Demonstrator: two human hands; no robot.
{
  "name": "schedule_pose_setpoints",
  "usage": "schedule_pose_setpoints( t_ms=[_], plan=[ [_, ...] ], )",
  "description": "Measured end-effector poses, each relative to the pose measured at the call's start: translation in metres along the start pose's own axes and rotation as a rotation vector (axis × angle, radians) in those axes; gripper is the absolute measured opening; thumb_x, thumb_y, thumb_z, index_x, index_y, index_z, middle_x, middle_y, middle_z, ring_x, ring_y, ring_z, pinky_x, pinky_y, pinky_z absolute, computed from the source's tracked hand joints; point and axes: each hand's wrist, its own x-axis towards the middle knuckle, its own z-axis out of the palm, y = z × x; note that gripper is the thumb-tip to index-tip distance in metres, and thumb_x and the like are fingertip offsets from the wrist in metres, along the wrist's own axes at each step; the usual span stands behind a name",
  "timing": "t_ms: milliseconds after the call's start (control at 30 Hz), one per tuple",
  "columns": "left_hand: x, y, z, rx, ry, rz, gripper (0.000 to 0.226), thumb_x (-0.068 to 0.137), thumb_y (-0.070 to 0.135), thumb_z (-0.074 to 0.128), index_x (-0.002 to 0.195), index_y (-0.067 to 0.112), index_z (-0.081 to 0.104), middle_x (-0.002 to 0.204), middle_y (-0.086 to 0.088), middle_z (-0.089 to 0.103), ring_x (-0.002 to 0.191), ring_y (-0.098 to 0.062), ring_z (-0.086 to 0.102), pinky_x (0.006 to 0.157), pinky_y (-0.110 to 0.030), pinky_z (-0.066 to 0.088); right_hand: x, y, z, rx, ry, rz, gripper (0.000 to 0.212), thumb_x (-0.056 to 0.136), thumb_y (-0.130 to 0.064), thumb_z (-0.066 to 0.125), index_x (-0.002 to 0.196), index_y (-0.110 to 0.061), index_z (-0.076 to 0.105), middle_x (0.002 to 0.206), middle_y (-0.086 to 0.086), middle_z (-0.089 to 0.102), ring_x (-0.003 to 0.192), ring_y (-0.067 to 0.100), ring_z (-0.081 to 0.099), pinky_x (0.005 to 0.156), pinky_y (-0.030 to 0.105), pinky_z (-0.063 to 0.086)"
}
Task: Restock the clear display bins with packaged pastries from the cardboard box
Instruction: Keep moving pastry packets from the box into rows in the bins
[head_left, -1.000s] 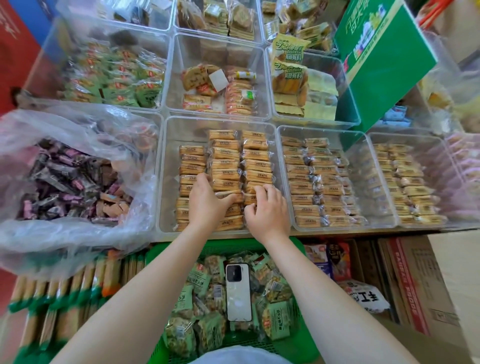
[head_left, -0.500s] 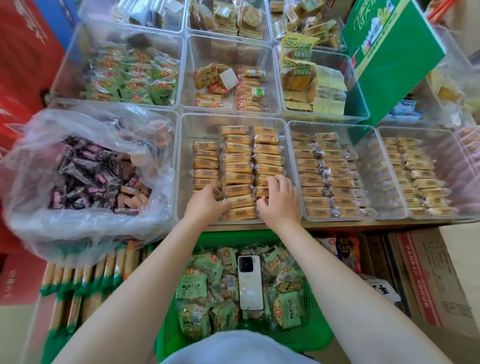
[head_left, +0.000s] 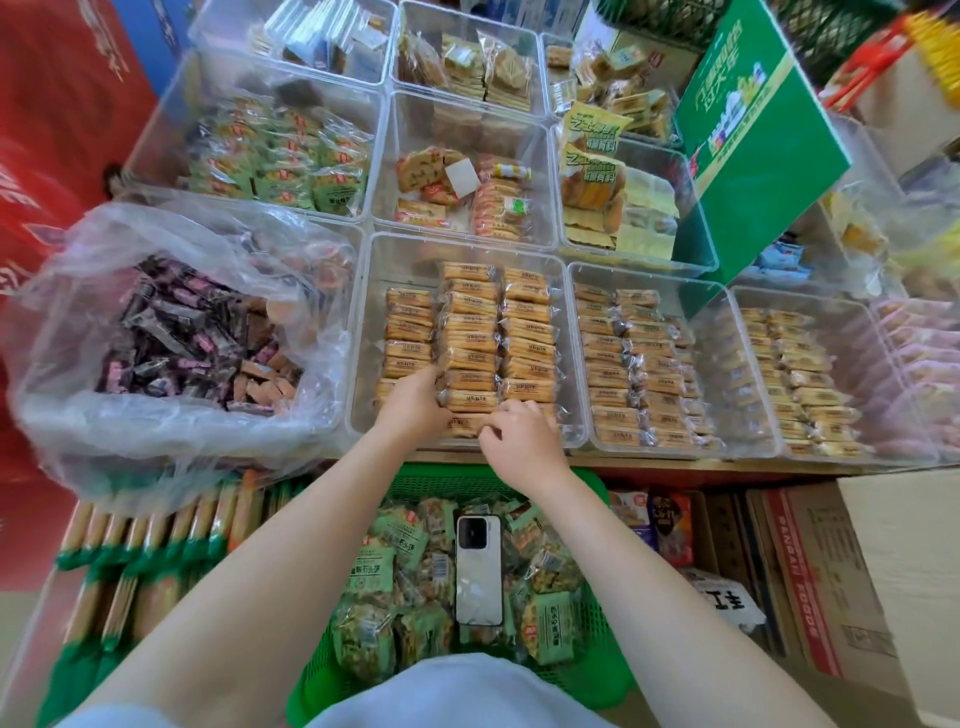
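Hands, left and right, pinch packaged pastries; cardboard box reads "PANPAN FOODS".

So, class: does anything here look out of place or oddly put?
A white phone lies loose on the green snack packets in the green basket. A green carton leans tilted across the clear bins instead of standing flat.

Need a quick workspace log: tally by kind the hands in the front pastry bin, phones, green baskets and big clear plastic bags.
Hands: 2, left hand and right hand, both holding pastry packs in the pastry bin
Phone: 1
Green basket: 1
Clear plastic bag: 1
Total: 5
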Motion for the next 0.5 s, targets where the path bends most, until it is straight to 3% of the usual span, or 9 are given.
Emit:
schedule_pose_setpoints(
  t_ms=[133, 267, 333, 433, 500],
  plan=[
    [0.003, 0.001, -0.001, -0.093, -0.030, -0.094, 0.055, 0.089, 0.042, 0.069, 0.137, 0.019, 0.054, 0.127, 0.001, 0.064, 0.109, -0.020, 0.062, 0.085, -0.034, 0.051, 0.000, 0.006, -0.003, -0.044, 0.035, 0.035, 0.037, 0.101, -0.026, 0.035, 0.116, -0.017, 0.068, 0.122, -0.002, 0.060, 0.118, 0.022, 0.045, 0.105, 0.044, 0.030],
    [0.001, 0.006, 0.002, -0.119, 0.120, -0.135, 0.032, 0.096, 0.026, 0.066, 0.126, 0.017, 0.059, 0.119, -0.002, 0.067, 0.103, -0.022, 0.063, 0.084, -0.035, 0.050, 0.004, 0.001, -0.007, -0.121, -0.020, 0.082, 0.040, 0.102, -0.027, 0.034, 0.110, -0.014, 0.070, 0.123, 0.001, 0.058, 0.117, 0.024, 0.044, 0.107, 0.050, 0.031],
    [0.001, 0.005, 0.002, -0.108, 0.125, -0.154, 0.027, 0.095, 0.029, 0.068, 0.117, 0.019, 0.057, 0.112, -0.003, 0.067, 0.095, -0.021, 0.061, 0.079, -0.036, 0.051, 0.009, -0.001, -0.013, -0.128, -0.060, 0.092, 0.037, 0.103, -0.029, 0.036, 0.107, -0.015, 0.070, 0.123, 0.002, 0.056, 0.120, 0.025, 0.044, 0.110, 0.052, 0.029],
    [0.001, -0.001, -0.007, 0.000, -0.016, -0.185, 0.036, 0.087, 0.043, 0.073, 0.101, 0.017, 0.053, 0.094, 0.001, 0.065, 0.079, -0.015, 0.058, 0.062, -0.030, 0.043, 0.015, 0.004, -0.015, -0.119, 0.016, 0.083, 0.022, 0.101, -0.028, 0.048, 0.107, -0.022, 0.068, 0.116, 0.000, 0.057, 0.117, 0.024, 0.049, 0.106, 0.046, 0.033],
    [0.001, -0.004, -0.012, 0.130, -0.158, -0.174, 0.037, 0.080, 0.050, 0.076, 0.091, 0.019, 0.060, 0.087, 0.003, 0.067, 0.077, -0.013, 0.059, 0.060, -0.029, 0.044, 0.019, 0.010, -0.014, -0.111, 0.077, 0.100, 0.014, 0.099, -0.031, 0.057, 0.105, -0.023, 0.067, 0.112, -0.001, 0.059, 0.112, 0.022, 0.053, 0.100, 0.043, 0.036]
  ],
)
